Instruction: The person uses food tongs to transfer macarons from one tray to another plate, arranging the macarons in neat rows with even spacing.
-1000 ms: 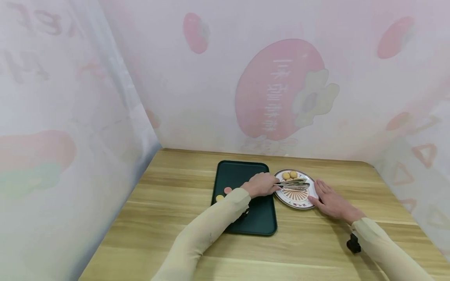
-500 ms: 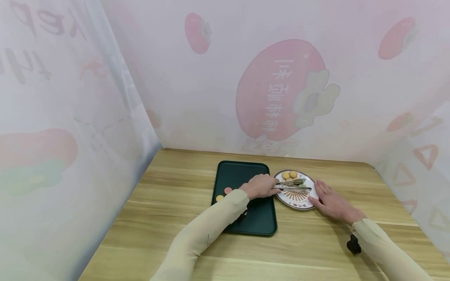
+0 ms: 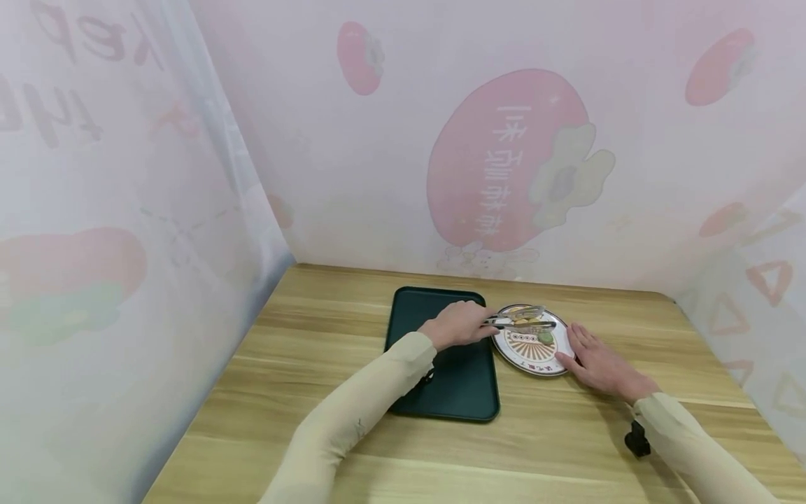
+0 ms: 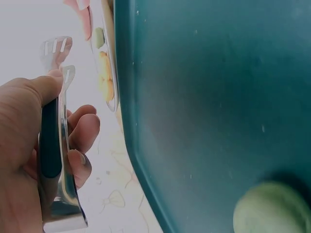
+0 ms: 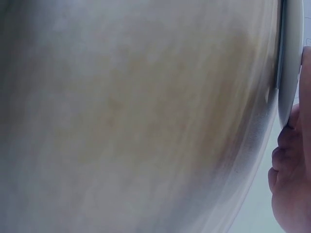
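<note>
My left hand (image 3: 458, 324) grips metal serving tongs (image 3: 535, 325), their slotted tips apart above the plate. In the left wrist view, the thumb lies along the tongs' dark handle, and nothing shows between the tips. Beneath them, a round white patterned plate (image 3: 527, 365) carries a green macaron (image 3: 545, 337). Yellow round pieces (image 4: 105, 75), also on the plate, are partly covered by the tongs in the head view. At the plate's right rim rests my right hand (image 3: 601, 364), fingers extended and thumb on the edge.
A dark green rectangular tray (image 3: 469, 392) lies left of the plate, partly under the left arm. Another green macaron (image 4: 272, 211) sits on it in the left wrist view. Printed curtains (image 3: 378, 175) stand behind and beside the wooden table (image 3: 535, 448).
My left hand has drawn up and slightly left with the tongs, whose arms have spread. The green macaron now shows on the plate, released from the tongs. My right hand stays at the rim.
</note>
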A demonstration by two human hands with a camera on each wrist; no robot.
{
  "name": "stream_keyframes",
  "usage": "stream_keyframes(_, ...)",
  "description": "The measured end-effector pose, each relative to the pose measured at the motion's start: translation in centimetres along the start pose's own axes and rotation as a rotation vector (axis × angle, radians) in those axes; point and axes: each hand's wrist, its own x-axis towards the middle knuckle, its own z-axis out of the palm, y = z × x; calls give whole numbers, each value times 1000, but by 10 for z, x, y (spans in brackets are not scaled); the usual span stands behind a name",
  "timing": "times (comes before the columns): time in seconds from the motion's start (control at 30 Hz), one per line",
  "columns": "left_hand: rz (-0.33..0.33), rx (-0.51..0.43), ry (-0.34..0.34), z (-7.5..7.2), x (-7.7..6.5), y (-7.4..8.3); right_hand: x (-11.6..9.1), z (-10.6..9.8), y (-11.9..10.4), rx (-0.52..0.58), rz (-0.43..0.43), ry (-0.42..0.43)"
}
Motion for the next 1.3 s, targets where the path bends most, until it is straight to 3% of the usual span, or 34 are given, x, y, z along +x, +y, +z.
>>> stream_keyframes(0.6,-38,46,34,-23,-33,-24,2,-4,-1,16,14,-19)
stream_keyframes(1.3,-42,48,43,-26,-81,-45,3,-1,5,17,8,-21)
